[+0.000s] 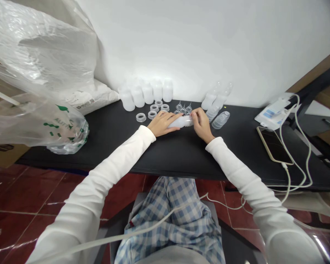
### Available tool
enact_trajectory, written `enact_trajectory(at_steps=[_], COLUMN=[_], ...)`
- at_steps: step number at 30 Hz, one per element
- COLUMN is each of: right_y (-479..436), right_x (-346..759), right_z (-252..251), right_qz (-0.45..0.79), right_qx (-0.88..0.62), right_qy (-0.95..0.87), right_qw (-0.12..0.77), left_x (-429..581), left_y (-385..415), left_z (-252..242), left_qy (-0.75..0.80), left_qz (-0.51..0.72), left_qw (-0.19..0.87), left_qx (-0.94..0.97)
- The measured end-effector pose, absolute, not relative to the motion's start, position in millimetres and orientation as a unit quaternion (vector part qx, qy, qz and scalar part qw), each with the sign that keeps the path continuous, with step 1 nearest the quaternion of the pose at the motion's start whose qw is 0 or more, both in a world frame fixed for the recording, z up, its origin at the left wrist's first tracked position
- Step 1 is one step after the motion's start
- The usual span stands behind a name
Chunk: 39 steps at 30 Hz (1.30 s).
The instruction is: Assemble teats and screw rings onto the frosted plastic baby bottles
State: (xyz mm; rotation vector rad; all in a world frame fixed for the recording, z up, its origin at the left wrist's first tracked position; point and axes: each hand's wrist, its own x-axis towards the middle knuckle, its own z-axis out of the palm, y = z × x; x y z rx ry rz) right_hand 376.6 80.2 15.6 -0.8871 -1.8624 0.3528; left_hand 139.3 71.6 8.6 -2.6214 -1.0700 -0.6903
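A translucent white baby bottle (pixel 177 123) lies on its side between my hands over the black table. My left hand (pixel 162 123) is wrapped over the bottle's body. At its collar end, the fingers of my right hand (pixel 201 123) are closed on the clear collar or nipple; the exact part is hidden. Just behind my hands are several clear nipples (pixel 178 105) and several clear collar rings (pixel 140 117). Clear caps (pixel 220 120) stand beside my right hand.
Several bottle bodies (pixel 138 96) stand along the wall at back left, and two bottles with nipples (pixel 209 98) at back right. Plastic bags (pixel 66 128) crowd the left. A phone (pixel 275 145), white cables (pixel 309 154) and a white box (pixel 273 113) occupy the right.
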Motion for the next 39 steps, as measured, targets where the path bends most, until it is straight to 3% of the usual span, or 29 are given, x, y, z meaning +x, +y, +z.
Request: enact_trajectory(at_steps=[5, 11, 20, 25, 32, 39], right_y=[81, 80, 81, 76, 72, 74], right_x=[382, 380, 380, 379, 382, 382], right_z=[21, 19, 18, 22, 27, 25], right_qz=[0.111, 0.116, 0.18, 0.144, 0.056, 0.063], right_qx=[-0.333, -0.394, -0.504, -0.544, -0.462, -0.466], right_qy=[-0.813, -0.793, -0.778, -0.777, -0.803, -0.804], right_qw=[0.464, 0.449, 0.329, 0.282, 0.371, 0.364], left_x=[139, 143, 142, 141, 140, 139], left_y=[72, 70, 63, 68, 74, 75], left_z=[6, 7, 12, 10, 5, 3], left_qy=[-0.378, -0.357, -0.341, -0.346, -0.369, -0.354], left_qz=[-0.25, -0.249, -0.234, -0.228, -0.24, -0.279], left_qw=[0.099, 0.119, 0.181, 0.171, 0.143, 0.157], left_qx=[-0.886, -0.892, -0.892, -0.894, -0.886, -0.879])
